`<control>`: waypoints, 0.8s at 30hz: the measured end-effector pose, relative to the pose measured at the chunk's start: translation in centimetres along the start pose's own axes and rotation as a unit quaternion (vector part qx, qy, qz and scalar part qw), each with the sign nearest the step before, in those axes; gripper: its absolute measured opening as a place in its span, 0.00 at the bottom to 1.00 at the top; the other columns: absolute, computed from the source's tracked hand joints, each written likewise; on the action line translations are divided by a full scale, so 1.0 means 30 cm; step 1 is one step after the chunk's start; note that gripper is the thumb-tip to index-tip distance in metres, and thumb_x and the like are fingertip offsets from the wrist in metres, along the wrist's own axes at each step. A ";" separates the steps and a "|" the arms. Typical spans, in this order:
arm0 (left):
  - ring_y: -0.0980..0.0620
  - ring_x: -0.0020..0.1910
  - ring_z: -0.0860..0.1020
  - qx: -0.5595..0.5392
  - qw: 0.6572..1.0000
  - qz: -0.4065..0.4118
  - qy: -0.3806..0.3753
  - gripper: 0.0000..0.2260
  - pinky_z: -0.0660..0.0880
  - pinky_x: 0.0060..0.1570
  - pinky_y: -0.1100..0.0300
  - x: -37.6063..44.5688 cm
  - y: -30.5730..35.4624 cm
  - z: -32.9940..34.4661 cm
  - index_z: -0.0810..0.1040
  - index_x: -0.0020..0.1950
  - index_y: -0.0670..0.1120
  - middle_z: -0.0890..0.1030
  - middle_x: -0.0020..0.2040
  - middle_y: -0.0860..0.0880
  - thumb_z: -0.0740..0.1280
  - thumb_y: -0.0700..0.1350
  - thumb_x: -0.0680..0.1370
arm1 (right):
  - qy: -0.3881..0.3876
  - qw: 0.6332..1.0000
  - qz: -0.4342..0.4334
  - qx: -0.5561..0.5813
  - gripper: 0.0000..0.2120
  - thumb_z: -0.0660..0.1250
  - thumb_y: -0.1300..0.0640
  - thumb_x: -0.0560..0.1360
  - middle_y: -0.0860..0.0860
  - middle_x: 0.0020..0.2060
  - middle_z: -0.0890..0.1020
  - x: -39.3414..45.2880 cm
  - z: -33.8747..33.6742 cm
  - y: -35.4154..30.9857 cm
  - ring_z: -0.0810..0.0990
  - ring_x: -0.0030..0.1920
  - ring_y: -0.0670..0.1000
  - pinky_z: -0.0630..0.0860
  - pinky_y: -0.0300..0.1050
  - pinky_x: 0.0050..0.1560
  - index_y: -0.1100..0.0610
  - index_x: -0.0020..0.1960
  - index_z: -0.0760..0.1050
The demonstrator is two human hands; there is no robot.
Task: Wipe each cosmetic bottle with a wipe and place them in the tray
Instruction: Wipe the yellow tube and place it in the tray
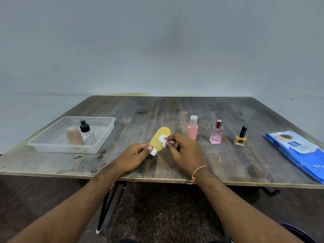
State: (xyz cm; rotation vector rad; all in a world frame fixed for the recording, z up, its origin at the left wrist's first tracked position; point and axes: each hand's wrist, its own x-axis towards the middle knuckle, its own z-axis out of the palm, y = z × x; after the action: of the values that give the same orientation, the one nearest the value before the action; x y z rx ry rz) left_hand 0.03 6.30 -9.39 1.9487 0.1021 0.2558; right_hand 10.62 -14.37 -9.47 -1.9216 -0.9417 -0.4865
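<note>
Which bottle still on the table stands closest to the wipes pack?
The yellow nail polish bottle with the black cap, rightmost in the row, beside the blue wipes pack.

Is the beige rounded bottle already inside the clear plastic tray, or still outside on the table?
Inside. The beige rounded bottle sits within the walls of the clear plastic tray, beside a clear spray bottle with a black top.

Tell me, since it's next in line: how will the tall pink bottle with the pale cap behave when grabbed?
The tall pink bottle stands upright, narrow for its height, so a sideways nudge probably tips it. It looks like light plastic, likely not fragile. Its smooth sides may be slippery.
</note>
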 end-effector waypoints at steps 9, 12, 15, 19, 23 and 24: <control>0.53 0.58 0.86 0.025 1.000 0.003 -0.007 0.12 0.77 0.64 0.57 -0.005 -0.003 -0.004 0.87 0.60 0.47 0.89 0.57 0.51 0.63 0.46 0.88 | -0.001 0.999 0.051 0.008 0.03 0.72 0.49 0.81 0.38 0.40 0.82 0.004 -0.012 -0.007 0.80 0.38 0.43 0.74 0.39 0.38 0.45 0.54 0.80; 0.51 0.60 0.85 0.018 1.000 -0.001 -0.004 0.12 0.78 0.65 0.52 -0.002 -0.012 -0.007 0.86 0.63 0.48 0.89 0.57 0.51 0.64 0.45 0.88 | -0.076 0.997 -0.016 0.011 0.04 0.73 0.49 0.79 0.39 0.45 0.85 -0.007 -0.011 -0.014 0.81 0.42 0.43 0.79 0.44 0.42 0.46 0.53 0.82; 0.48 0.61 0.85 0.037 0.999 0.021 -0.006 0.12 0.78 0.66 0.49 0.000 -0.015 -0.005 0.85 0.65 0.48 0.89 0.58 0.50 0.64 0.46 0.88 | -0.146 0.984 -0.097 -0.008 0.05 0.72 0.48 0.77 0.41 0.42 0.85 -0.018 -0.008 -0.020 0.80 0.40 0.43 0.78 0.47 0.41 0.45 0.52 0.84; 0.52 0.50 0.85 0.025 0.996 0.049 0.066 0.11 0.81 0.58 0.47 0.000 -0.022 -0.001 0.84 0.65 0.55 0.88 0.50 0.47 0.71 0.47 0.83 | -0.092 0.990 -0.038 0.099 0.04 0.75 0.54 0.76 0.41 0.41 0.86 -0.012 -0.003 -0.010 0.81 0.38 0.43 0.77 0.42 0.39 0.48 0.50 0.85; 0.58 0.40 0.81 0.053 0.986 0.056 0.150 0.17 0.79 0.46 0.62 -0.012 -0.028 -0.002 0.85 0.61 0.60 0.85 0.41 0.55 0.81 0.45 0.75 | -0.001 0.939 0.147 0.310 0.03 0.76 0.58 0.78 0.48 0.40 0.86 0.020 -0.031 -0.003 0.79 0.37 0.46 0.74 0.39 0.36 0.52 0.50 0.83; 0.59 0.41 0.81 0.063 0.984 0.058 0.156 0.19 0.77 0.45 0.66 -0.014 -0.029 -0.004 0.85 0.62 0.60 0.85 0.42 0.56 0.82 0.46 0.74 | 0.001 0.923 0.182 0.339 0.04 0.74 0.61 0.79 0.51 0.41 0.87 0.027 -0.039 -0.005 0.80 0.36 0.48 0.74 0.39 0.33 0.54 0.51 0.82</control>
State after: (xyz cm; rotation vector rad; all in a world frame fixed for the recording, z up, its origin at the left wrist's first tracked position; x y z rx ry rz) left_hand -0.36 6.67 -10.20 2.0300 0.2158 0.6451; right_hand 11.07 -15.00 -8.29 -1.4004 -0.6120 0.0650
